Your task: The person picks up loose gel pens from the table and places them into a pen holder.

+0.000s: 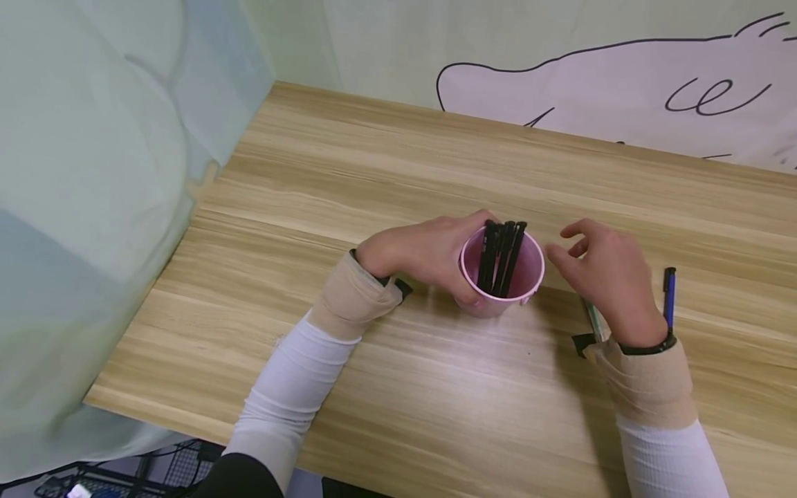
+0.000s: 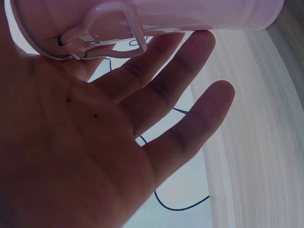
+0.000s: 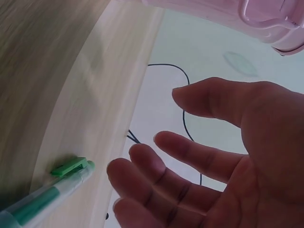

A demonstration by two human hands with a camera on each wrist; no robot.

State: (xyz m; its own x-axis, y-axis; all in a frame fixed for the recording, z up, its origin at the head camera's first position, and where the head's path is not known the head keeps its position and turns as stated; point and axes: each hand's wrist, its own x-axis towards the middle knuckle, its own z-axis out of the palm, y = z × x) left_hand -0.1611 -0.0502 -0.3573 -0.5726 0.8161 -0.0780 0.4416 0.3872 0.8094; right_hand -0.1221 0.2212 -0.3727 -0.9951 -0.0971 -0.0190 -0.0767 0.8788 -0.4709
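Observation:
My left hand holds a small pink bucket from its left side, thumb at the near side and fingers round the far side. Several black pens stand in the bucket, leaning together. In the left wrist view, the bucket's small handle hangs by the palm. To the right of the bucket my right hand is raised, holding nothing, its fingers loosely bent. Below that hand lies a green pen with a clear barrel, partly hidden by the wrist in the head view.
A blue pen lies just right of my right wrist, its lower end hidden. The wooden table meets a wall with a line drawing at the back. A pale curtain-like cloth hangs along the left edge.

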